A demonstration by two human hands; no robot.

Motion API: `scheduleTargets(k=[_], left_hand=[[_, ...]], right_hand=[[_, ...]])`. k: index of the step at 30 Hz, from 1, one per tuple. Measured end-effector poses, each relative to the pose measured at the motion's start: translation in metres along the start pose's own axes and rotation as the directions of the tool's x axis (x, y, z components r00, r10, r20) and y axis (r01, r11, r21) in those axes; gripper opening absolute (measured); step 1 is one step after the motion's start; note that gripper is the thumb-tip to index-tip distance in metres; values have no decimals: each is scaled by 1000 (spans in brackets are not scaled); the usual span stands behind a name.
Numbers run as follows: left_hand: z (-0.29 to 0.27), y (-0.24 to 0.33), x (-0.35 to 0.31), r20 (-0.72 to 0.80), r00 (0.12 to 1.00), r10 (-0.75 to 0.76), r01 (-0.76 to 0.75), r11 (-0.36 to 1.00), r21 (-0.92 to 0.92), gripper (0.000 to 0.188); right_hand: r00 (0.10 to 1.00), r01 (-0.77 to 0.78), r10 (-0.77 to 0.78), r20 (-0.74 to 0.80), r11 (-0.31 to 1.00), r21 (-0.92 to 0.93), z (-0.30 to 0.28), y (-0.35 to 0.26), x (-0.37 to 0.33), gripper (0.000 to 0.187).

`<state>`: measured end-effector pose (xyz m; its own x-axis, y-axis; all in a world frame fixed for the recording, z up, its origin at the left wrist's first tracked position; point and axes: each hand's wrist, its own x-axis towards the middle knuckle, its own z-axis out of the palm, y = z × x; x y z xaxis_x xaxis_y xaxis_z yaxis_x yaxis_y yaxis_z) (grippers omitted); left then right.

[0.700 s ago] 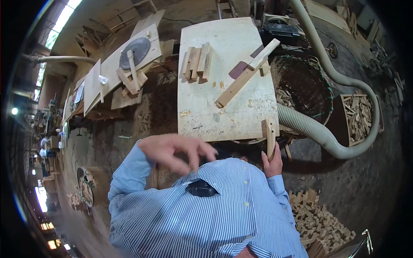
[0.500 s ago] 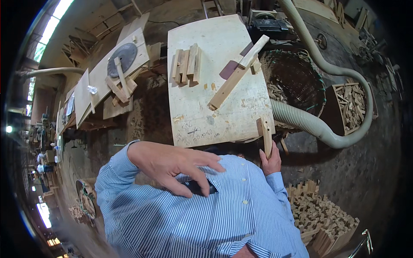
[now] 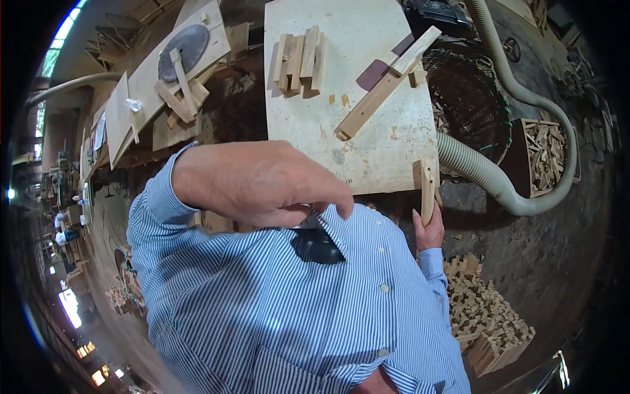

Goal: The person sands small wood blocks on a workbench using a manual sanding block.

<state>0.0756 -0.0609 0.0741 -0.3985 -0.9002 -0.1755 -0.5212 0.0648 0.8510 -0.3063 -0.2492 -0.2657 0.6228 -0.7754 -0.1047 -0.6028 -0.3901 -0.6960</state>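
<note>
My left hand (image 3: 262, 187) is bent in front of my chest, its fingers curled together at the open pocket of my striped shirt (image 3: 262, 295). Inside the pocket shows a shiny black object (image 3: 318, 245); what the fingertips pinch, if anything, is hidden. Low at the right, my right hand (image 3: 430, 230) grips a short wooden piece (image 3: 428, 194) at the near right corner of the pale worktable (image 3: 380, 161). On the table a long wooden bar (image 3: 374, 105) lies slantwise across a maroon sheet (image 3: 373, 74). Several wooden blocks (image 3: 298, 62) stand grouped at its far left.
A ribbed hose (image 3: 482, 174) curves along the table's right side, beside a dark woven basket (image 3: 469, 105). Beyond is a box of wood scraps (image 3: 546, 157). Stacked wood pieces (image 3: 489, 318) fill the lower right. A side bench with a round grey disc (image 3: 184, 52) stands at left.
My left hand has lifted from lying spread over the pocket to curled fingers at its edge, baring more of the black object. The view has shifted; my right hand keeps holding the wooden piece.
</note>
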Motion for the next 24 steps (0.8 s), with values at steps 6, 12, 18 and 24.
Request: scheduleTargets(k=[6,12,18,24], left_hand=[[-4,-6,-14,-65,994,-85,86,996,13,18],[-2,-6,-20,12,1000,1,-1,1000,24,12],[13,-6,-27,-10,997,80,-77,986,148,15],[25,2,-27,36,995,88,-93,979,181,44]], right_hand=[[1000,-16,16,-5,999,-47,1,0,-1,68],[999,-28,27,-17,998,-60,1,-3,-3,69],[1000,-6,4,-22,996,-84,1,-2,-1,69],[1000,-1,-1,-29,998,-58,1,-1,-1,69]])
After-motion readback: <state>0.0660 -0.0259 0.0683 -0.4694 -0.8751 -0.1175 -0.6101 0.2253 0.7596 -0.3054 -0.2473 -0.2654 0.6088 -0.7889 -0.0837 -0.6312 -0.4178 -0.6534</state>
